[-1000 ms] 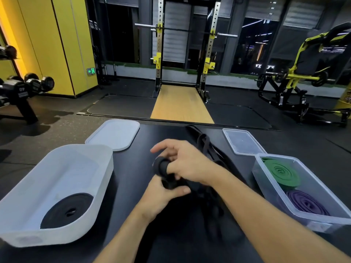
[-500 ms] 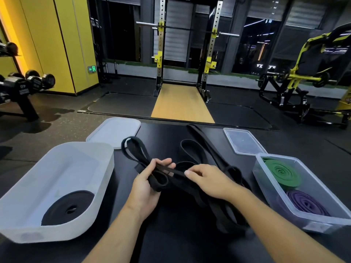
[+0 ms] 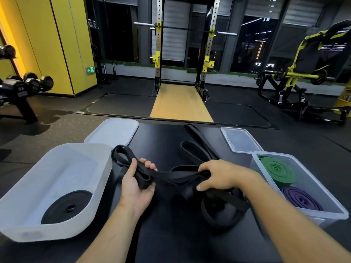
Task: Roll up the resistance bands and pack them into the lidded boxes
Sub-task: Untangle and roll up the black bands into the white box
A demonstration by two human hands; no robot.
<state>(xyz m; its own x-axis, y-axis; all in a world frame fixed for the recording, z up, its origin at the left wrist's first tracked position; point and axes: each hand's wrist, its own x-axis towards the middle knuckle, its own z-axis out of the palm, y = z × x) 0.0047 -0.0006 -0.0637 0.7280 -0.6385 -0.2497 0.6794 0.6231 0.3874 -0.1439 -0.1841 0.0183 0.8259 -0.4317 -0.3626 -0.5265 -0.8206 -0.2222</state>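
Both hands grip one black band point(image 3: 176, 178) above the counter point(image 3: 161, 149): left hand point(image 3: 137, 184) clasps its folded end at nine o'clock, right hand point(image 3: 221, 175) pinches the strap at three.

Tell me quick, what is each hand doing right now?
Left hand: closed around a folded end of the black band.
Right hand: closed on the same black band, further along.

Black band point(image 3: 176, 177) taut between left hand point(image 3: 137, 184), right hand point(image 3: 221, 175)
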